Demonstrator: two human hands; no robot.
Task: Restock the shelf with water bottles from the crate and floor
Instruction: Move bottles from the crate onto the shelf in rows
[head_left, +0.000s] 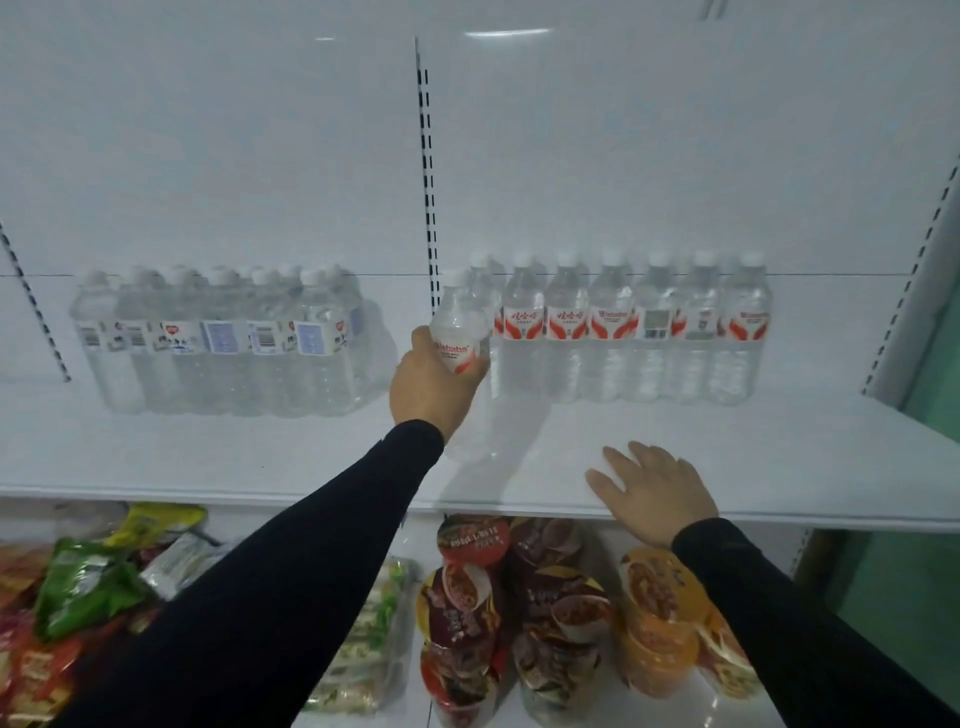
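Shelf (727, 457): white board spanning the middle of the frame, white back panel above with a slotted upright at centre.

Shrink-wrapped pack (218, 343): clear water bottles with blue-and-white labels, centre left of the frame, standing on the shelf against the back panel.

Row of bottles (631, 327): loose, upright, red-and-white labels and white caps, centre right of the frame, side by side along the back. Its left end lies just beside the upright.

Lower shelf goods: snack packets (88, 587) at lower left, instant noodle cups (467, 587) at lower centre. Not part of the task.

Left hand (431, 384): centre of the frame, black sleeve, fingers wrapped around the lower body of a bottle.

Right hand (649, 488): lower right of centre, fingers spread and flat, palm down at the front edge of the shelf, holding nothing.

Held bottle (457, 327): clear, white cap, red-and-white label, tilted slightly, its upper half just left of the row's left end. Whether its base touches the shelf cannot be told; the hand covers it.

Step in hand, as judged: setting this bottle down as the next place at the left end of the row. To do it well, bring it upright before lowering, seat the base flat, press it snug against its neighbour without knocking the row, turn the label forward, and let go only once it stands steady. The flat right hand serves as a brace.
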